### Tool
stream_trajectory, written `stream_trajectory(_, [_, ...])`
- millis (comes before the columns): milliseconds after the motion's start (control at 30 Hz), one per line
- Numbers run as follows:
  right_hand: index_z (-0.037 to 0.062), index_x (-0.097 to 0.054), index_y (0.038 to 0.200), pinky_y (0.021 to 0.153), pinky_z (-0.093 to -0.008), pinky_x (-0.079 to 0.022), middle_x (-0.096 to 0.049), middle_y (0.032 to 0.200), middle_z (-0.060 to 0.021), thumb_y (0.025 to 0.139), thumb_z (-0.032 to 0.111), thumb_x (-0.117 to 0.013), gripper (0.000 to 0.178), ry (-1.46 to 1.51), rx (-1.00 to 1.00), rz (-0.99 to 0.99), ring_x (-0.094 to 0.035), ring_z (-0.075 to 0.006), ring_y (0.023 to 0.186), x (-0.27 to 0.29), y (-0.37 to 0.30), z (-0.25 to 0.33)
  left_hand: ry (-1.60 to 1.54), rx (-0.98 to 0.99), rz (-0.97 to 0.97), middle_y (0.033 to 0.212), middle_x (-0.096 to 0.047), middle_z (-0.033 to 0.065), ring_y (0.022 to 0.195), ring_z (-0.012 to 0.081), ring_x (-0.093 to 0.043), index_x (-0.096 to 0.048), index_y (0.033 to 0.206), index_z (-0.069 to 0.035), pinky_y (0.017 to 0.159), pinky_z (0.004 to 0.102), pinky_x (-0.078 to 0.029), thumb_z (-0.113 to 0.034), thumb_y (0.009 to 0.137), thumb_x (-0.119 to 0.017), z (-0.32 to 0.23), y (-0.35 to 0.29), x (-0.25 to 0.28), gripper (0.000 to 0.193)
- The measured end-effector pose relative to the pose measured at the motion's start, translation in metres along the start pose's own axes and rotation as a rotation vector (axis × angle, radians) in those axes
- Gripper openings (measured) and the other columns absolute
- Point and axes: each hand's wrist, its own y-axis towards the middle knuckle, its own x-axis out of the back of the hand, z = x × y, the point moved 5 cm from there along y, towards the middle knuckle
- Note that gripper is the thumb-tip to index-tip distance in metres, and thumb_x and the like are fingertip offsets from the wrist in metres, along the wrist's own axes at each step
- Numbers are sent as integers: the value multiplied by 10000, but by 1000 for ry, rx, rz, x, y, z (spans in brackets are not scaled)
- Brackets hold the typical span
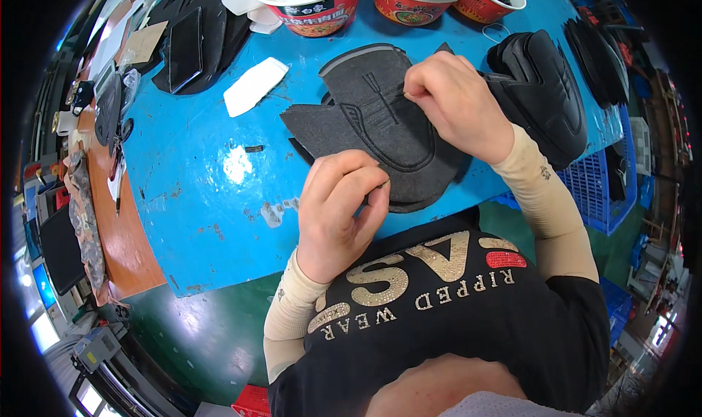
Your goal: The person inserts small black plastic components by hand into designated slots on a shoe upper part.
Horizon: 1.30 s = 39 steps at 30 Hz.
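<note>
Left hand [336, 216] sits at seven o'clock of a dark grey panel [344, 128], its fingers curled and its thumb and forefinger drawn close by the lower edge; whether anything is caught between them I cannot tell. Just right of it, that panel lies flat on top of similar layers on the blue bench [197, 212], its face marked with curved and straight lines. It looks like felt or foam: probably light, soft and bendy, with enough grip not to slide much, though its thin pointed corner at ten o'clock might crease or tear. A broad hold on the outer rim at five or six o'clock should serve better than pulling at that tip. Right hand [464, 110], at two o'clock over the panel, is pinched at the fingertips; any scrap there is too small to confirm. Farther right, toward three o'clock, rest moulded black pieces [552, 99], padded-looking and nested together.
</note>
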Motion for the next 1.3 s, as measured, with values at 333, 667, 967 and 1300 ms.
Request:
stream_trajectory(333, [110, -516, 909, 716, -361, -425, -573, 791, -17, 791, 53, -611, 161, -119, 157, 72, -574, -236, 789, -9, 10, -4, 83, -27, -56, 896, -657, 99, 851, 259, -638, -634, 925, -25, 746, 322, -506, 131, 713, -681, 4, -3, 5, 267])
stream_trajectory(667, [102, -536, 896, 722, -357, -441, -561, 754, -32, 797, 104, -615, 127, -240, 203, 135, -578, -220, 779, -10, 15, 5, 549, -211, 91, 829, -535, 71, 812, 239, -545, -646, 977, 8, 709, 332, -468, -88, 722, -597, -2, 49, -18, 277])
stream_trajectory(967, [65, -587, 1047, 798, -382, -474, -642, 862, -70, 842, 30, -627, 212, 21, -43, 44, -622, -295, 893, -5, -7, -11, 717, -313, 192, 783, -505, 60, 796, 210, -519, -607, 791, -44, 672, 320, -430, -94, 710, -601, -11, 73, -33, 96])
stream_trajectory(1300, [81, -567, 1097, 887, -408, -435, -687, 956, -36, 800, 24, -633, 310, -256, 15, 25, -617, -265, 1002, -1, -13, 7, 742, -267, 270, 777, -518, 52, 809, 200, -526, -634, 789, -52, 677, 318, -425, -110, 712, -603, 2, 60, -42, 101])
